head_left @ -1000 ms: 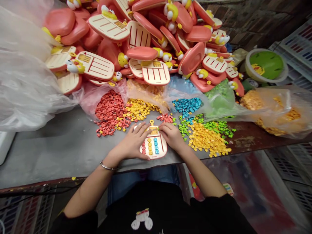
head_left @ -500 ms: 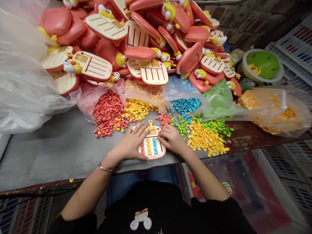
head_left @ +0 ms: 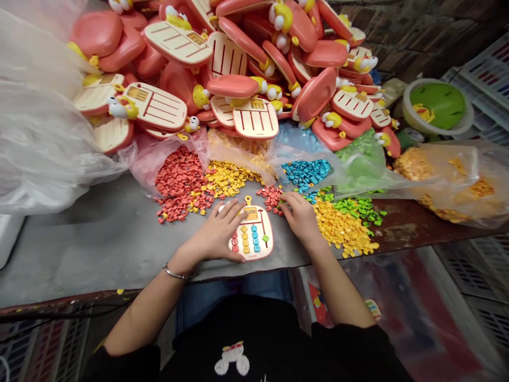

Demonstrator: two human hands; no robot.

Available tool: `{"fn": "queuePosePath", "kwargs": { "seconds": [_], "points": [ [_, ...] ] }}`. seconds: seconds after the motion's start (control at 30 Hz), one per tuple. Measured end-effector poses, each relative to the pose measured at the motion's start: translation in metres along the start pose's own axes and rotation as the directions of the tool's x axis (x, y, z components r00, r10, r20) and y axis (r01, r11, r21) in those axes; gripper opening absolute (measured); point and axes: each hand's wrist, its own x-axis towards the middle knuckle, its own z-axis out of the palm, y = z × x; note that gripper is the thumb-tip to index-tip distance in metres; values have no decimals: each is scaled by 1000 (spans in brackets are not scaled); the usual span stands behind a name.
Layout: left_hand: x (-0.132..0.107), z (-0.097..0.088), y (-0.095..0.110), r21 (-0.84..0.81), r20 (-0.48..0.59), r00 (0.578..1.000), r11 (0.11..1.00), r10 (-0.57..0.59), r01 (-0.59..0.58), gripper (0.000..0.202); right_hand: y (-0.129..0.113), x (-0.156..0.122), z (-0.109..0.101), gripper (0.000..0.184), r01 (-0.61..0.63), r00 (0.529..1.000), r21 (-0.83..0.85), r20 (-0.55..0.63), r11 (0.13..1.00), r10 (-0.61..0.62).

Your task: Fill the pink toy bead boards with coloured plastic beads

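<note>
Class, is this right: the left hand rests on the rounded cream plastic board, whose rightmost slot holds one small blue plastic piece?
The colour is wrong: in the head view, the rightmost slot holds one small green plastic piece. The left hand does rest on the rounded cream plastic board.

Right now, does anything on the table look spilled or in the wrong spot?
Yes, one small yellow bit lies alone at the near edge of the gray table, leftward. It looks stray because it's well away from the yellow piles.

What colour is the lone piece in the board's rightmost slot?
The lone piece is green, best seen in the head view.
</note>
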Motion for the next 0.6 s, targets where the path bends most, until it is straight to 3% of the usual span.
{"fn": "queuePosePath", "kwargs": {
  "seconds": [0.17,0.3,0.43,0.53,0.6],
  "points": [
    [0,-1,1,0,1,1000,1000,-8,8,114,-23,12,21,12,171,976,131,112,977,-185],
    [0,0,2,-8,-6,1000,1000,-5,5,116,-20,9,33,16,176,980,123,77,977,-186],
    [0,0,2,-12,-8,1000,1000,-6,6,112,-24,-2,25,15,160,983,140,62,977,-170],
    [-1,0,1,-12,-1,1000,1000,-10,10,111,-26,-7,9,18,150,974,299,117,942,-192],
    [-1,0,1,-16,2,1000,1000,-6,6,112,-20,-7,-1,17,73,990,357,86,931,-110]
  ]
}}
